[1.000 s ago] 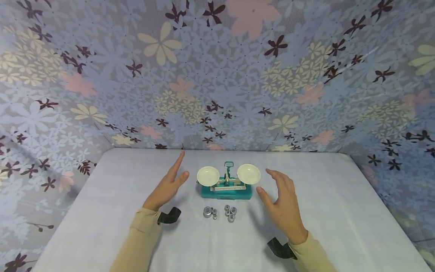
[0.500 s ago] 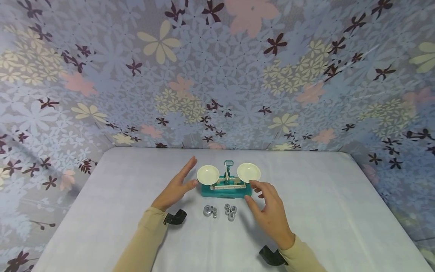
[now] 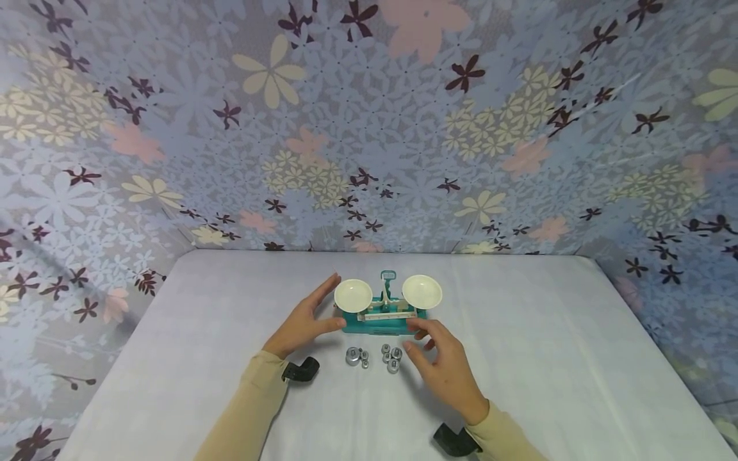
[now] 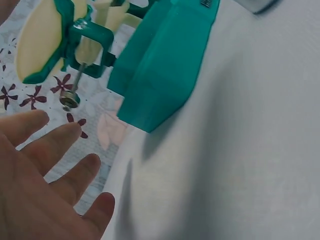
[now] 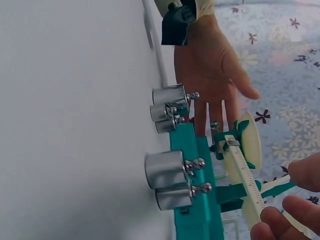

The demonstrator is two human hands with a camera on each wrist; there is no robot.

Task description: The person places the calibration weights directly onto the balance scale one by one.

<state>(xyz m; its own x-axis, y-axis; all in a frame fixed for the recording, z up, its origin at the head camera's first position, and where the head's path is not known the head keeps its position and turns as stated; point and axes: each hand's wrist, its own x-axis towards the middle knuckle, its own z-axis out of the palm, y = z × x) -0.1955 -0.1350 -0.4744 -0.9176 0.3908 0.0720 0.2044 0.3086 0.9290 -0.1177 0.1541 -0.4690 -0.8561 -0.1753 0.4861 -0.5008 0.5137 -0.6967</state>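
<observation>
A small teal balance scale [image 3: 377,327] with two cream pans, the left pan [image 3: 353,296] and the right pan [image 3: 423,292], stands on the table. My left hand [image 3: 302,328] is spread beside its left end, fingers extended and holding nothing; in the left wrist view the fingers lie apart from the teal base [image 4: 165,65]. My right hand [image 3: 446,371] hovers by the front right of the base, fingers loosely bent, thumb apart, nothing between them. Two clusters of knobbed metal weights sit in front of the scale: a left one with a large weight [image 3: 353,356] and a right one [image 3: 393,365].
White cloth [image 3: 548,358] covers the table. Flower-patterned fabric [image 3: 369,128] rises behind it and at both sides. A dark wrist mount [image 3: 302,369] is on the left sleeve, another dark mount [image 3: 455,440] on the right.
My left hand has moved right, closer to the scale's left end. My right hand has come left and toward me, from beside the right pan to near the right weights. The scale and weights stayed put.
</observation>
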